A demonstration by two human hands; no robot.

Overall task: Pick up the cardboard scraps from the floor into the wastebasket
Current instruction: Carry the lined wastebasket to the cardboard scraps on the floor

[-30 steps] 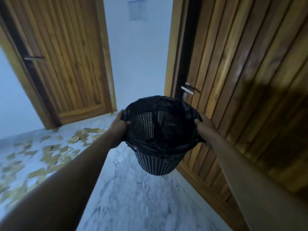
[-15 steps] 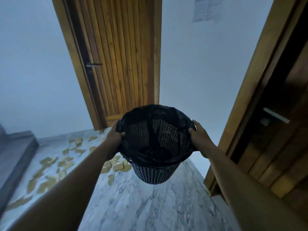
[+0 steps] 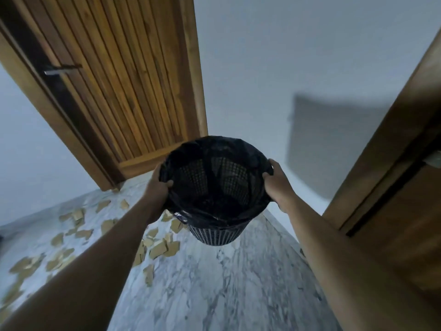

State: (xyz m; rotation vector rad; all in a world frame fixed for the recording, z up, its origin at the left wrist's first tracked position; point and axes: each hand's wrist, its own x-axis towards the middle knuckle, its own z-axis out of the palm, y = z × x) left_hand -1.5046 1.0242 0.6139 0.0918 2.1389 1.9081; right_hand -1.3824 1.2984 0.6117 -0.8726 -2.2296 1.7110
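Both hands, left (image 3: 156, 187) and right (image 3: 278, 185), grip the light, stiff wastebasket (image 3: 216, 189) by its rim; the cardboard scraps (image 3: 162, 248) look flat and featherlight, best pinched at their edges.

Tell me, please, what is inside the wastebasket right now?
Only a black liner shows inside the wastebasket, with mesh wall visible through it; no scraps seen. The dark bottom is hard to make out.

Two bare forearms reach into view from the lower corners, with no sleeve, watch, band or glove showing on either. The left hand (image 3: 156, 191) and the right hand (image 3: 276, 185) are likewise uncovered, no rings visible. Each arm is long and slim, narrowing toward the wrist.
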